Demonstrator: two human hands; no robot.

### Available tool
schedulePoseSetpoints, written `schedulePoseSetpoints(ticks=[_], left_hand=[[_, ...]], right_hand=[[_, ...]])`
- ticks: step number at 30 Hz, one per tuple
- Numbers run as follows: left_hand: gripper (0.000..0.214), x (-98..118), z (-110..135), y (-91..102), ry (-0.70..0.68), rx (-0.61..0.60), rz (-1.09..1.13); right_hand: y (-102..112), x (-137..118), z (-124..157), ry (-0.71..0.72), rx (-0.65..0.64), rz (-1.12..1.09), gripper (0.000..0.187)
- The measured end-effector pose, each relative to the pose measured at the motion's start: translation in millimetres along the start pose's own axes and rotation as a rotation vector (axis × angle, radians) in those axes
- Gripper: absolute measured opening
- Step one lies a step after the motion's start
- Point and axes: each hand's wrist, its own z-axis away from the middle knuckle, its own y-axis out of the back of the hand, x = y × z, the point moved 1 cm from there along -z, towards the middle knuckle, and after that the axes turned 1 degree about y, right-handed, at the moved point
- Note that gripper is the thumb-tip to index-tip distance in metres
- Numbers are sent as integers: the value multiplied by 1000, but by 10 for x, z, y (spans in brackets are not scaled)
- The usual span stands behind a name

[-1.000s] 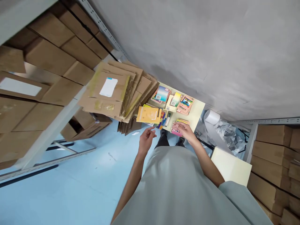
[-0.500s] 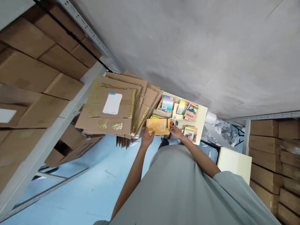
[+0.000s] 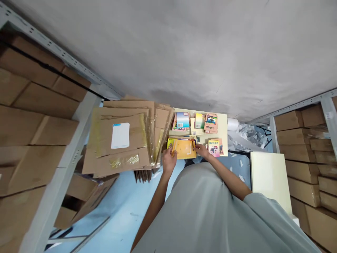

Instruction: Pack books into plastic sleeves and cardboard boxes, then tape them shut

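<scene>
A yellow-orange book (image 3: pixel 183 149) lies level between my two hands at the near edge of the table. My left hand (image 3: pixel 169 161) grips its left end, thumb on top. At its right end my right hand (image 3: pixel 202 150) has its fingers closed on the edge. Under and behind it show other books, one with a yellow-green cover (image 3: pixel 170 143). To the right of my right hand is a small book with a colourful cover (image 3: pixel 213 148). Farther back lie a blue-and-white book (image 3: pixel 182 119), a yellow-green one (image 3: pixel 200 120) and a pink one (image 3: pixel 211 123).
Flattened cardboard boxes (image 3: pixel 105 137) are piled left of the cream table (image 3: pixel 222 135). Shelves of cartons (image 3: pixel 31 126) stand at the left, more cartons (image 3: pixel 297 154) at the right. A white roll (image 3: pixel 232 124) and crumpled paper (image 3: pixel 249 135) lie beyond the table's right end.
The camera view has turned, so the table looks more level. Both hands stay on the yellow-orange book, and its left edge now appears slightly lifted apart under my left thumb.
</scene>
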Motion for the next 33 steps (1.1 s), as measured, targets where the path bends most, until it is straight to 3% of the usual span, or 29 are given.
schedulePoseSetpoints(ticks=[4, 7, 10, 14, 18, 22, 27, 33], left_hand=[[33, 378, -60, 45, -142, -139, 49], [43, 768, -113, -61, -225, -268, 129], [53, 1225, -106, -354, -256, -472, 190], [62, 1865, 101, -926, -294, -751, 233], [67, 2426, 562, -1481, -295, -958, 313], [77, 2757, 1207, -1941, -186, -1161, 361], [67, 2818, 2092, -2462, -204, -1385, 141], [72, 2772, 2937, -3159, -237, -1331, 23]], right_hand=[[188, 72, 199, -66, 52, -99, 39], [440, 179, 435, -87, 140, -198, 41], [758, 339, 830, -92, 275, -315, 42], [1124, 537, 1576, -29, 448, -525, 54], [1356, 648, 2363, -37, 666, -701, 59], [1507, 790, 2977, -12, 925, -861, 54], [1766, 1223, 3394, 12, 1189, -952, 58], [2261, 1946, 3769, 51, 1185, -961, 60]])
